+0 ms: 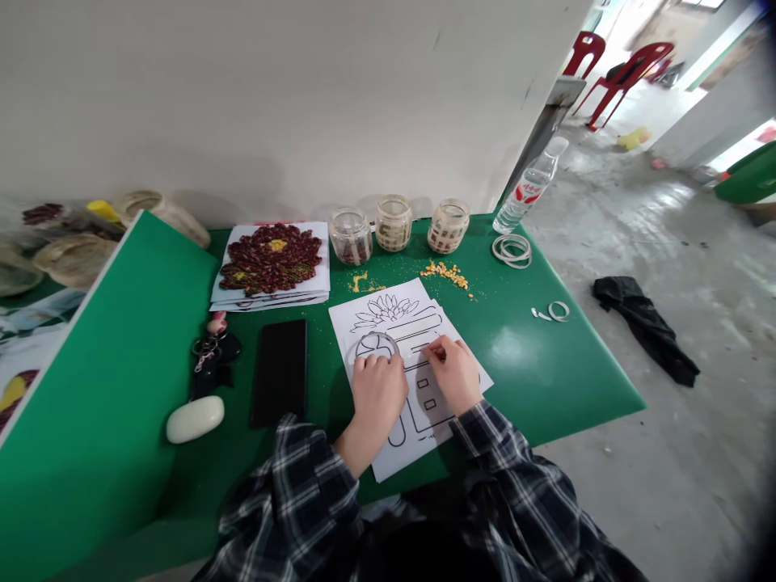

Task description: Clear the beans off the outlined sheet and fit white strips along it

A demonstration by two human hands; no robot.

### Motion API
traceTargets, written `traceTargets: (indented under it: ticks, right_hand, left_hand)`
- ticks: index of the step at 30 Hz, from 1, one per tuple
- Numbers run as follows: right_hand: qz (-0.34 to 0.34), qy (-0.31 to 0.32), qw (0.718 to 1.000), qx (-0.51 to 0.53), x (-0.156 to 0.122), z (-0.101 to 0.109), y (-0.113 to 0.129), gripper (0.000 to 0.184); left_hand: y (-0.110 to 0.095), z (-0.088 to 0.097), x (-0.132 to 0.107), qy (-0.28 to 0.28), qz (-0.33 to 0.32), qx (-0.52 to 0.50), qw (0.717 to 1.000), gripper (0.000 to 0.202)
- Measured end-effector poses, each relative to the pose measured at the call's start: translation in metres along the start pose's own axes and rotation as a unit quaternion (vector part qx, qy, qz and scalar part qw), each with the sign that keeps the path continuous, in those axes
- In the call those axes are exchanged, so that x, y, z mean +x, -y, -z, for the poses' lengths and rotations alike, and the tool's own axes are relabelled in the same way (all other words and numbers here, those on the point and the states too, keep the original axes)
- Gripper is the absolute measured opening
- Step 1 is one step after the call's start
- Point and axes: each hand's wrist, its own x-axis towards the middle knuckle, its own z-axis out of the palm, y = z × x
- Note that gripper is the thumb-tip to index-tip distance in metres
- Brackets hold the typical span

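My left hand [379, 394] is closed over the near edge of a pale ring, apparently a roll of tape [377, 335], resting on a sheet of paper [400, 457] with black line drawings. Through the ring, drawn lines show. My right hand [456, 373] is just to the right, thumb and forefinger pinched together low over the same sheet. Whatever lies between those fingertips is too small to make out. The sheet lies askew on top of other paper and bears a leafy plant outline, with bars and small squares below it.
Beyond the paper lie scattered corn kernels [447, 274] and three jars [394, 223]. Tape rolls [512, 251] and a water bottle [529, 190] stand at right. Left are a bean flower picture [272, 259], a black phone [279, 372], keys [209, 356] and a white case [195, 419].
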Motion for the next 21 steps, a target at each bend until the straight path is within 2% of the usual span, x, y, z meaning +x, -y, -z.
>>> traceTargets:
  ticks: [7, 16, 21]
  right_hand:
    - [0.050, 0.024, 0.998, 0.012, -0.006, -0.014, 0.018, 0.010]
    - [0.036, 0.071, 0.996, 0.045, 0.000, -0.011, 0.019, 0.005]
    - [0.004, 0.093, 0.994, 0.060, 0.005, -0.009, 0.020, 0.003]
  left_hand:
    - [-0.002, 0.002, -0.001, 0.013, -0.003, 0.020, 1.000, 0.027]
    - [-0.001, 0.004, -0.004, 0.028, -0.021, 0.058, 0.998, 0.025]
    - [0.001, 0.005, -0.003, 0.047, -0.040, 0.061, 0.996, 0.025]
